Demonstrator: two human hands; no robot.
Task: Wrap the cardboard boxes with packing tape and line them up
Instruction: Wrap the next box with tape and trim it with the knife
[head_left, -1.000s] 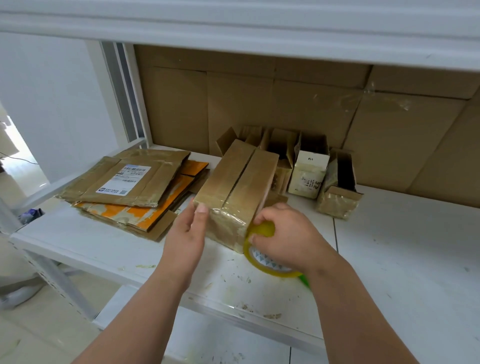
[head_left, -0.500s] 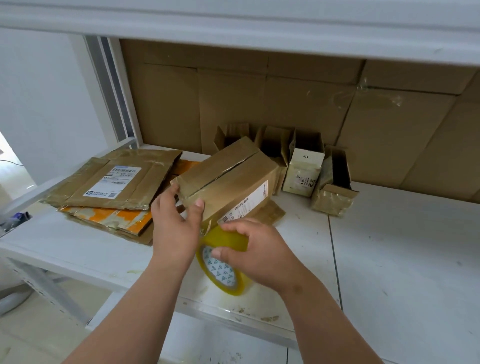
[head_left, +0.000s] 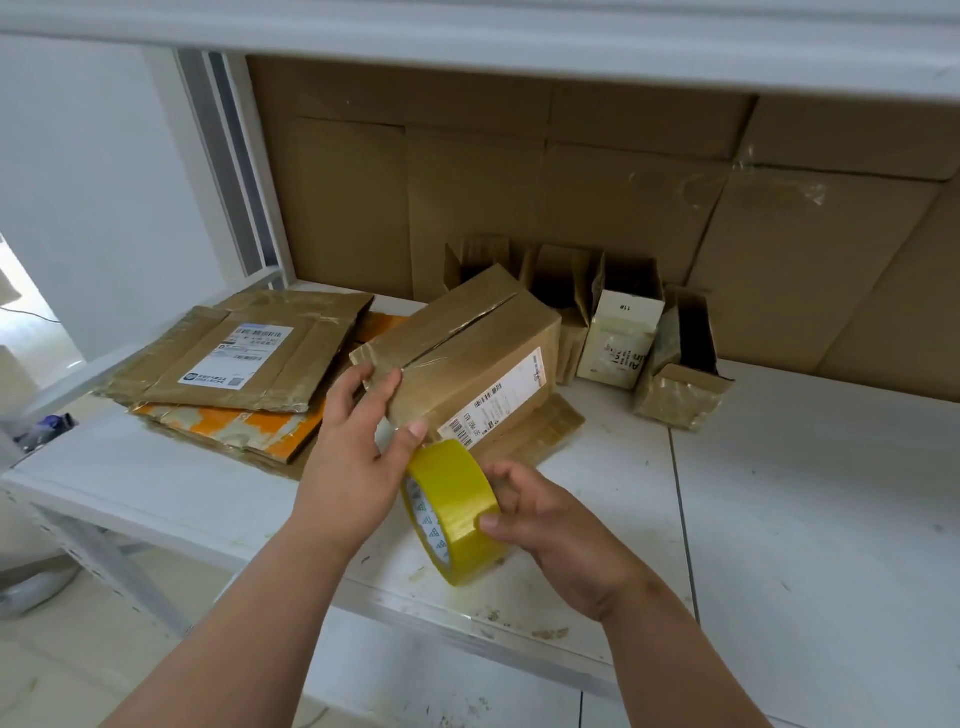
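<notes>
While the right hand (head_left: 558, 525) curls its thumb and fingers round the roll of yellow packing tape (head_left: 457, 512) just below the middle of the frame, the roll stands on edge with its printed white core turned to the lower left. The left hand (head_left: 358, 441) grasps the near corner of the cardboard box (head_left: 467, 358) at frame centre, thumb on the near end face and fingers wrapped over the top edge. A short strip of clear tape seems to run from the roll up to that corner, though the glare makes it hard to be sure. The box is tilted, its near end raised; its top flaps meet in a seam already glossy with tape, and a white barcode label shows on its right side. Its far end appears to rest on a flattened piece of cardboard (head_left: 540, 434) lying on the white shelf (head_left: 805, 519).

To the left of the box lies a stack of flattened cartons (head_left: 244, 353), the top one bearing a white shipping label, an orange-printed one beneath it. Behind the box, in the upper middle of the frame, a row of small open boxes (head_left: 556, 280) stands against a cardboard back wall (head_left: 571, 171). Among them is a pale carton (head_left: 621, 338), and at the right end of the row is a tape-wrapped brown box (head_left: 675, 384).
</notes>
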